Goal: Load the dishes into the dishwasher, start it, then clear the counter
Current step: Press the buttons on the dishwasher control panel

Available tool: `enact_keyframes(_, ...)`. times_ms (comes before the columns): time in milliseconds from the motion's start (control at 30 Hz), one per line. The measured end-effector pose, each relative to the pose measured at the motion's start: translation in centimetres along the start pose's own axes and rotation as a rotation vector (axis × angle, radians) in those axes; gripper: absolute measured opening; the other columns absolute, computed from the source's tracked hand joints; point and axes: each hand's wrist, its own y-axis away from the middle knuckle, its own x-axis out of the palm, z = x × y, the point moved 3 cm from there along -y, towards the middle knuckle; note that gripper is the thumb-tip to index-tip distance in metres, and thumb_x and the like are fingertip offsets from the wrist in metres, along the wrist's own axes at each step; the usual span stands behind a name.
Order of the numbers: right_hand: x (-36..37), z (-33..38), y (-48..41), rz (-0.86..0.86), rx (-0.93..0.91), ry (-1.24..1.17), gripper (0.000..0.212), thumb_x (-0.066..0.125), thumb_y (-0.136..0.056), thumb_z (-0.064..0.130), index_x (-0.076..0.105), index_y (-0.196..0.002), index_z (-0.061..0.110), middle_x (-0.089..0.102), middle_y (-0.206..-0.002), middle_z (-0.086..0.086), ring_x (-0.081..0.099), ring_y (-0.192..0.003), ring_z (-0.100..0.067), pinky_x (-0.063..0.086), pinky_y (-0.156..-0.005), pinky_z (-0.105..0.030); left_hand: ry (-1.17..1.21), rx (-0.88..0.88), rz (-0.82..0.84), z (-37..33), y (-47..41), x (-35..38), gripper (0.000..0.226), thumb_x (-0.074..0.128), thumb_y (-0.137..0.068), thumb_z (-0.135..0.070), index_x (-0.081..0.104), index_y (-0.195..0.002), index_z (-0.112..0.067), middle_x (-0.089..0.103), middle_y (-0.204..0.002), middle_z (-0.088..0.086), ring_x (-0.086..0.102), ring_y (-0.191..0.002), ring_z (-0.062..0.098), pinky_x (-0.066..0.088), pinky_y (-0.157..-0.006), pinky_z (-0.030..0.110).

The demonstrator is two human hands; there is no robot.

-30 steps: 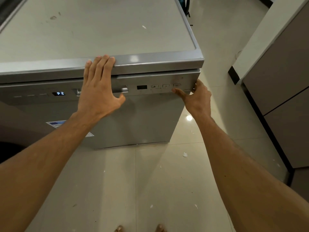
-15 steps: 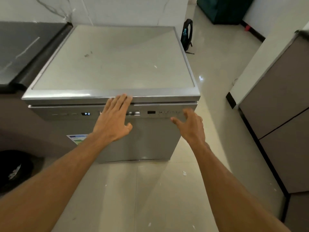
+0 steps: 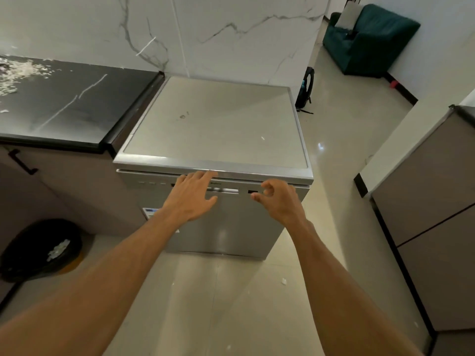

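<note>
Our hands at the shut dishwasher (image 3: 226,227), black counter (image 3: 64,104) beside it.
Left hand (image 3: 191,199) spread, right hand (image 3: 279,199) loosely curled, both empty; we've stepped back since.

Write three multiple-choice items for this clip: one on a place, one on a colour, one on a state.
1. Where is the black bin?
A. on the floor, left of the dishwasher
B. on the dishwasher
C. beside the sofa

2. What colour is the sofa?
A. red
B. dark green
C. white

3. How is the dishwasher door?
A. fully lowered
B. removed
C. shut

Answers: 1 A, it stands below the dark counter. 2 B, the far-room sofa is teal green. 3 C, the front panel stands upright under the top, with the empty left hand and right hand in front of it.
</note>
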Motion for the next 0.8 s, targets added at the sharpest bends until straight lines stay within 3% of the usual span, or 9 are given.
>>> enact_keyframes(200,-0.8,2.9,2.4,0.016,0.003,-0.026,0.042,0.076,-0.083,0.039,0.065,-0.113,0.011,0.062,-0.096,-0.001,0.062,-0.092,-0.022,0.053,-0.084,-0.038,0.033,-0.086,0.091,0.8,3.2,-2.8,0.061,0.060,-0.086,-0.037,0.037,-0.141,-0.022,0.050,-0.138,0.009,0.045,-0.128,0.028,0.030,-0.108,0.045)
enact_keyframes(500,-0.5,5.7,4.7,-0.018,-0.014,0.006,0.041,0.075,-0.082,0.034,0.064,-0.116,0.015,0.066,-0.104,-0.003,0.062,-0.096,-0.021,0.053,-0.085,-0.040,0.160,-0.159,0.096,3.1,7.1,-5.8,0.070,0.066,-0.080,-0.027,0.035,-0.142,-0.021,0.047,-0.141,0.010,0.045,-0.127,0.029,0.036,-0.108,0.045)
enact_keyframes(800,3.9,6.9,6.4,0.000,-0.019,0.041,0.037,0.071,-0.086,0.034,0.065,-0.116,0.014,0.068,-0.103,-0.003,0.065,-0.093,-0.020,0.056,-0.083,-0.041,0.165,-0.157,0.167,4.6,9.4,-4.5,0.053,0.062,-0.089,-0.034,0.045,-0.138,-0.021,0.047,-0.141,0.005,0.043,-0.128,0.025,0.034,-0.105,0.038)
